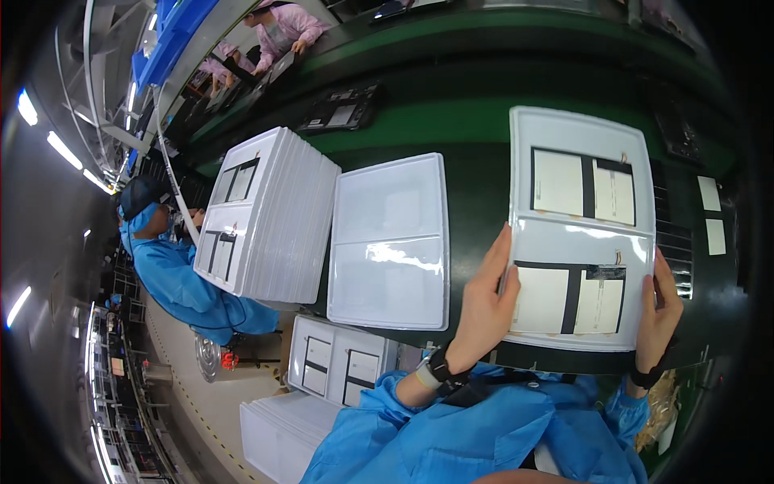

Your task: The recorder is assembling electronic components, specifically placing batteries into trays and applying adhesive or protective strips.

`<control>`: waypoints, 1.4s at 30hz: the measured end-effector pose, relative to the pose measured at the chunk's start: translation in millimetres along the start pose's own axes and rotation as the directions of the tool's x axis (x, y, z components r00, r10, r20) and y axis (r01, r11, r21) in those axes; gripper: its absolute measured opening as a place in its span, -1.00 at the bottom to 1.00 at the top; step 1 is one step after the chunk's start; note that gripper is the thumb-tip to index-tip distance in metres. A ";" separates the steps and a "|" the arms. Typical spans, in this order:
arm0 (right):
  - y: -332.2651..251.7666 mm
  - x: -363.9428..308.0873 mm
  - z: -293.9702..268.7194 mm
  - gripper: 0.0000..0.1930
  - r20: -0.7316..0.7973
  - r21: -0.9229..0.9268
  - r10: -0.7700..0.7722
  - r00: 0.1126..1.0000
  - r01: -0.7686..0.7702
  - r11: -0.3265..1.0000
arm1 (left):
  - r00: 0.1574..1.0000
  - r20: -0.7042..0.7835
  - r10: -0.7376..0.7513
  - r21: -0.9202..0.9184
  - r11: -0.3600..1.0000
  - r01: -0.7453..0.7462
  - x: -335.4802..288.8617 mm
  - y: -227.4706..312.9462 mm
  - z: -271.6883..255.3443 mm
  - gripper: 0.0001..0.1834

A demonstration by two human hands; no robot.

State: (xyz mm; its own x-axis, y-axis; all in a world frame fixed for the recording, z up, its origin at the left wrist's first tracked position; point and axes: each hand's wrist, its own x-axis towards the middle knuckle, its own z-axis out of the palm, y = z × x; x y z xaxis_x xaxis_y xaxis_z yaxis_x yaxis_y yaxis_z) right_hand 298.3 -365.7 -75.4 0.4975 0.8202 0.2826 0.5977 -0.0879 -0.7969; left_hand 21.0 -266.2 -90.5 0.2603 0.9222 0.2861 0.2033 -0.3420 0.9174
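Between my hands is a shallow white plastic tray (564,235), slightly tilted above the dark green bench. My left hand (490,298) grips its left edge, and my right hand (661,313) grips the right edge near the lower corner. Two flat white packs, which look like batteries, lie in the tray: an upper pack (556,184) and a lower pack (540,300). Both have black strips and small connector tails. Left of it, a second white tray (387,206) lies with nothing in it. Farther left stands a tall stack of trays (294,218), its top one holding similar packs.
Below the bench at left are more stacked trays (286,431) and a tray with packs (375,347). A dark device part (343,109) lies on the green surface beyond. A co-worker in blue (181,274) sits left; people in pink (286,28) work across. White rectangles (714,234) lie right.
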 end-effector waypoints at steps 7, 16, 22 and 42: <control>-81.2 -5.4 3.5 -0.47 0.097 0.459 -0.046 0.994 -0.004 0.888 | 0.848 0.132 -0.513 -0.512 0.698 0.501 32.9 17.6 -63.9 -0.54; -125.7 -36.9 60.6 -0.19 0.556 0.790 -0.296 0.777 -0.383 0.479 | 0.890 -0.282 -0.359 0.069 0.917 0.392 34.4 62.3 -240.9 -0.62; -109.8 -24.6 66.2 -0.32 0.623 0.723 -0.312 0.718 -0.376 0.580 | 0.847 -0.408 -0.342 0.155 0.888 0.433 41.6 69.8 -419.3 -0.62; -107.9 -26.2 74.0 -0.53 0.660 0.626 -0.130 0.740 -0.446 0.640 | 0.920 -0.380 -0.095 0.898 0.198 0.392 72.8 -68.5 -645.5 -0.69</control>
State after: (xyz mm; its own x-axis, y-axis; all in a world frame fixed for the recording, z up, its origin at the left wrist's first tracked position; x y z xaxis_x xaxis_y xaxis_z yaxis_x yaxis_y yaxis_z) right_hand 174.1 -335.9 -36.3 -0.1243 0.9915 -0.0392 -0.2333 -0.0676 -0.9701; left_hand -583.3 -59.0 46.0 -0.1388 0.9494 0.2816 0.9903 0.1314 0.0452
